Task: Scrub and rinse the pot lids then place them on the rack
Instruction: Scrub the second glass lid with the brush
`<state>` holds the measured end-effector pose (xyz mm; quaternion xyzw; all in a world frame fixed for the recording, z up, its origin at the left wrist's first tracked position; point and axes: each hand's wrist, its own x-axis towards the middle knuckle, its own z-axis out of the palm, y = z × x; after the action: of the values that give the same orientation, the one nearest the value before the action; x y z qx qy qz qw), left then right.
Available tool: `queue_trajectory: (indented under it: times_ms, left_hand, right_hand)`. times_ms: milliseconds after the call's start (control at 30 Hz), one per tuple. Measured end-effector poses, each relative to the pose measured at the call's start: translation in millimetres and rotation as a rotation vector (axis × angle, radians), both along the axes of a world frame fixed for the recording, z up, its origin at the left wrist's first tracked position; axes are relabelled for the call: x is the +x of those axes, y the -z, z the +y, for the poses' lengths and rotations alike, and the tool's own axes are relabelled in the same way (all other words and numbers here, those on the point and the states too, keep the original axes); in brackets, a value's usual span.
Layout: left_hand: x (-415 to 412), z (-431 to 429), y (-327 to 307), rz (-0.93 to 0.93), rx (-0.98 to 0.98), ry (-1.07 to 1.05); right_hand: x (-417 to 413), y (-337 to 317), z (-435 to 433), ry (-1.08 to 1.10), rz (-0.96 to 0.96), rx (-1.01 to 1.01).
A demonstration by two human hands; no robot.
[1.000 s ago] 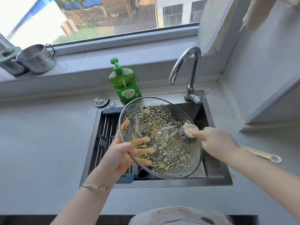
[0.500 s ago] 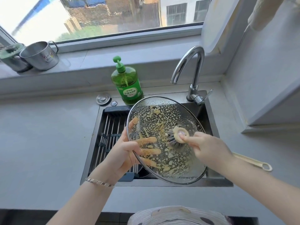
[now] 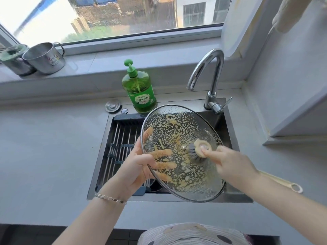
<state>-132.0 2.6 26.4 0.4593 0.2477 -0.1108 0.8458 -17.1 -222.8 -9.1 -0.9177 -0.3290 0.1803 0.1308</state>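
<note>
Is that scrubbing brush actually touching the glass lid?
Touching. The head view shows the dish brush, gripped by the right hand, with its dark bristles pressed against the foamy glass lid beside the centre screw, with no gap.

green soap bottle (image 3: 139, 89), yellow-speckled glass lid (image 3: 178, 138), cream brush (image 3: 201, 147)

The brush (image 3: 199, 149) has slid across the lid (image 3: 177, 124), from right side toward centre.

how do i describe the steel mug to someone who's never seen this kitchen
Start at the window above the sink; two metal cups stand at the left end of its sill. The steel mug is the right-hand one, open-topped with a loop handle, while its neighbour is capped in green.
</note>
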Motion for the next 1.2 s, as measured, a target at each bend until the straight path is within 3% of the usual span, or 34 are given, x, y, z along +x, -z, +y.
queue_trajectory:
  times_ms: [67, 200, 333, 500, 633, 767, 933, 1067, 1200]
  left_hand:
    - [-1, 2, 1, 0.006, -0.001, -0.013]
    - [0, 2, -2, -0.01, 0.006, -0.024]
    - [4, 3, -6, -0.01, 0.019, -0.032]
    - [7, -2, -10, -0.028, 0.014, -0.021]
    - [9, -6, -9, -0.015, -0.001, 0.018]
    - [5, -9, -7, -0.007, -0.018, 0.024]
    - [5, -9, -8, 0.013, 0.031, 0.056]
    - [6, -12, -9, 0.013, 0.052, 0.08]
    - [7, -11, -8, 0.021, 0.044, 0.107]
  right_hand:
    - [-17, -3, -2, -0.096, 0.08, 0.052]
    - [21, 12, -18, 0.127, -0.023, -0.134]
    - [-12, 0, -4, -0.024, 0.107, 0.032]
    - [35, 11, -11, 0.239, -0.098, -0.066]
    - [11, 4, 11, 0.048, -0.083, 0.069]
    - [47, 12, 2, 0.253, -0.117, -0.028]
    - [7, 10, 16, 0.054, -0.063, 0.117]
    - [36, 20, 9, 0.314, -0.066, 0.094]
    - [13, 7, 23, 0.086, -0.091, 0.191]
